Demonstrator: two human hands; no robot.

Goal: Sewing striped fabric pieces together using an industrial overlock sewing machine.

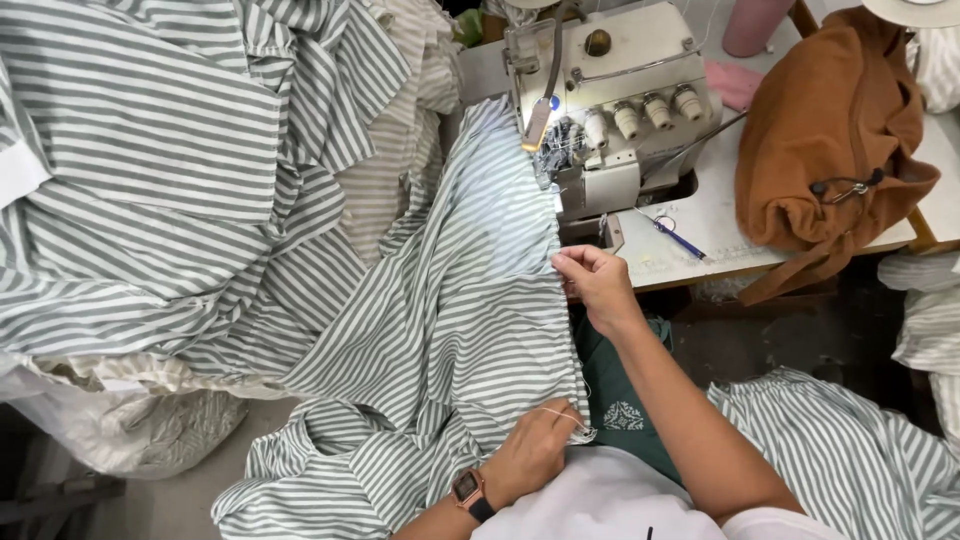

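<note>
Fingers of right hand (pixel 597 285) pinch the edge of green-and-white striped cotton fabric (pixel 470 300) just below the cream overlock sewing machine (pixel 610 110), left hand (pixel 530 455) grips the same edge nearer the body, seam running lengthwise between them toward the needle.

- The striped cloth (pixel 470 300) hides the needle area of the sewing machine (pixel 610 110).
- The brown garment (pixel 830 140) covers the worktop's (pixel 700 215) right part.
- The pink cylinder (pixel 752 22) is cut off at the far edge.
</note>
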